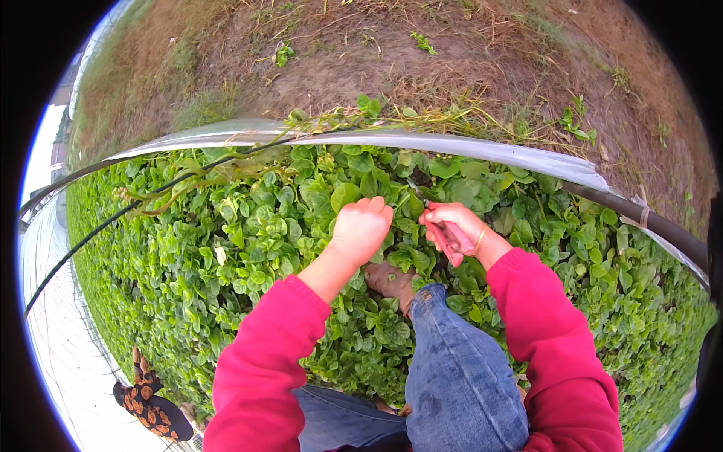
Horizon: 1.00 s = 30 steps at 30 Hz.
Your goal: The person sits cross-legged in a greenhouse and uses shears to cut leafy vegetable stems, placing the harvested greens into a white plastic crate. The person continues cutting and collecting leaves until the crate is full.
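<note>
Red-handled pruning shears (442,244) are gripped in my right hand (460,221). Their metal blades reach up among the leaves and are partly hidden there. To the left, my left hand (362,227) is curled into a fist, back upward, at the top of the broad-leaved green plants (271,237). A pale green stem (401,201) runs from its fingertips toward the blades; what lies inside the fist is hidden. A rounded leaf (344,196) shows just beyond the knuckles.
A dark pipe (638,206) with white plastic film (486,148) borders the bed ahead. A black cable (107,226), partly wrapped by a vine, crosses on the left. Bare soil (339,68) lies beyond. My foot (390,279) stands among the plants. Another person (152,404) bends at lower left.
</note>
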Available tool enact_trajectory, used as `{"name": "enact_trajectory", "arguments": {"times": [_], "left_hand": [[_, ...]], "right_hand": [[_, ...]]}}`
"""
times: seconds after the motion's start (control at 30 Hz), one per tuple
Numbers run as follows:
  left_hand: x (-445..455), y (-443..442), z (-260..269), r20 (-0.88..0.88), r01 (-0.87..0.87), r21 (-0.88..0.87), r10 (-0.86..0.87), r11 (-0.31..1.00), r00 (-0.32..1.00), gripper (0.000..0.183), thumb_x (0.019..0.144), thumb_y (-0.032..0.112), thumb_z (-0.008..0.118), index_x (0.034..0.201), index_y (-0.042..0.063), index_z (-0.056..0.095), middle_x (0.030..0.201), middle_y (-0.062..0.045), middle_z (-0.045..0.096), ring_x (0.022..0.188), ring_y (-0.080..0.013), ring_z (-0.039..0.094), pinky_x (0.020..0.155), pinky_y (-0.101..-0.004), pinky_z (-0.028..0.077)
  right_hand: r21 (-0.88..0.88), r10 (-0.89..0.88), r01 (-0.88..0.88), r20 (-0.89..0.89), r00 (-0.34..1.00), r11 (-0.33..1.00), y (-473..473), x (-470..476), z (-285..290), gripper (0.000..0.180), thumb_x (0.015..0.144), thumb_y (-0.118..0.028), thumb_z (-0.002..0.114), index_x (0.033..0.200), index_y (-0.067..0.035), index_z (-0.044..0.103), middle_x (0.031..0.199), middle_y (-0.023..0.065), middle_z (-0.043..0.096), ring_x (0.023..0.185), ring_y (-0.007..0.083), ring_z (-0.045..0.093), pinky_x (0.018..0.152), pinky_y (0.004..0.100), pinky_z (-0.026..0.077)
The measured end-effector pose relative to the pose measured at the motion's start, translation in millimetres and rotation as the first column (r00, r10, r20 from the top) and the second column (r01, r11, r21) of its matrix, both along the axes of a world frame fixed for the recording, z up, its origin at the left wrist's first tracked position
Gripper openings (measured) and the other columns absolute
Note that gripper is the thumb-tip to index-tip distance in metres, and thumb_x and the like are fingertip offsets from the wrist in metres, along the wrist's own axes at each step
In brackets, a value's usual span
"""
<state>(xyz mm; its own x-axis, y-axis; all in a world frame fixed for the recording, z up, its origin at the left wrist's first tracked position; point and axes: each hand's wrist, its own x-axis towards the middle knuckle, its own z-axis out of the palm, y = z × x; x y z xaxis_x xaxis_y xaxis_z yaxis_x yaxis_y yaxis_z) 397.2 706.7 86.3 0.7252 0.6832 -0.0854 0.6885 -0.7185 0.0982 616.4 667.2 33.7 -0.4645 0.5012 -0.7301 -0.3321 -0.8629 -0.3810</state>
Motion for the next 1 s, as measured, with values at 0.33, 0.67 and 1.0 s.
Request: {"name": "enact_trajectory", "arguments": {"times": [0.33, 0.67, 1.0], "left_hand": [[-101, -91, 151, 0.351, -0.506, -0.063, 0.494, 0.860, 0.795, 0.020, 0.067, -0.004, 0.063, 0.085, 0.003, 0.062, 0.088, -0.012, 0.065, 0.076, -0.0269, 0.065, 0.066, -0.0323, 0.053], [-282, -340, 301, 0.335, -0.930, 0.304, 0.890, 0.208, 0.309, 0.019, 0.072, -0.002, 0.064, 0.090, -0.001, 0.060, 0.088, -0.013, 0.061, 0.079, -0.0273, 0.061, 0.074, -0.0315, 0.049], [-306, -714, 404, 0.385, -0.486, 0.598, 0.761, -0.637, -0.523, 0.024, 0.079, 0.025, 0.064, 0.099, 0.012, 0.066, 0.091, -0.010, 0.067, 0.083, -0.0319, 0.063, 0.071, -0.0404, 0.047]], "right_hand": [[0.033, -0.093, 0.099, -0.143, 0.985, 0.995, -60, 31, 42, 0.035, 0.083, -0.029, 0.059, 0.107, -0.004, 0.055, 0.076, 0.0149, 0.063, 0.056, 0.0248, 0.063, 0.037, 0.0255, 0.037], [0.186, -0.007, -0.026, 0.176, 0.984, 0.982, -86, 3, 76, 0.045, 0.083, -0.034, 0.060, 0.117, -0.006, 0.049, 0.087, 0.0142, 0.059, 0.069, 0.0240, 0.059, 0.049, 0.0284, 0.045], [0.349, 0.074, -0.188, 0.316, 0.946, 0.918, -69, -8, 27, 0.029, 0.087, -0.025, 0.057, 0.104, -0.002, 0.058, 0.097, 0.0117, 0.065, 0.087, 0.0215, 0.061, 0.081, 0.0341, 0.049]]}}
